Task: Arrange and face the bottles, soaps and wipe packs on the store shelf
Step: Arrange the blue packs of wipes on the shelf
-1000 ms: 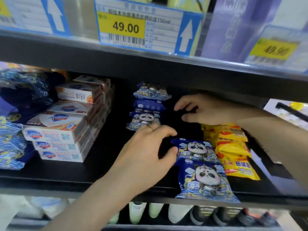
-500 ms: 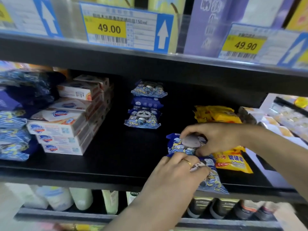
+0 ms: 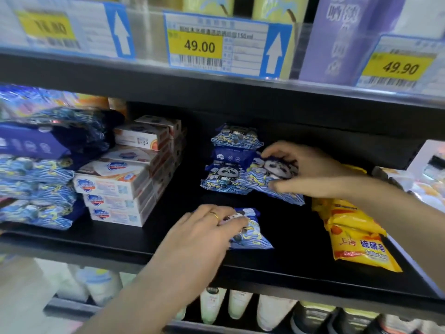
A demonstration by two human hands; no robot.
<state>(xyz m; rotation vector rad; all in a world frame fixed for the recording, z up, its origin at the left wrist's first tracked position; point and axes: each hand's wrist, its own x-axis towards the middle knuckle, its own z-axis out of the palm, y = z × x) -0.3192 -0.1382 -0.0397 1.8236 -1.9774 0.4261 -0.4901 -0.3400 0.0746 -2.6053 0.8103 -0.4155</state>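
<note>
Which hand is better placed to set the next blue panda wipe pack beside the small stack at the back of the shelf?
Right. The right hand already holds a blue panda wipe pack against the stack of blue wipe packs. The left hand grips another panda pack nearer the shelf's front edge.

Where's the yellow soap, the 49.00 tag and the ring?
yellow soap (image 3: 358, 247), head view, on the front pack's printed face
49.00 tag (image 3: 199, 46), head view, on the yellow price patch
ring (image 3: 214, 215), head view, on the gold band

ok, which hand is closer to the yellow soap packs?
Right. The right hand holds a panda pack just up-left of the yellow soap packs; the left hand is farther left.
</note>
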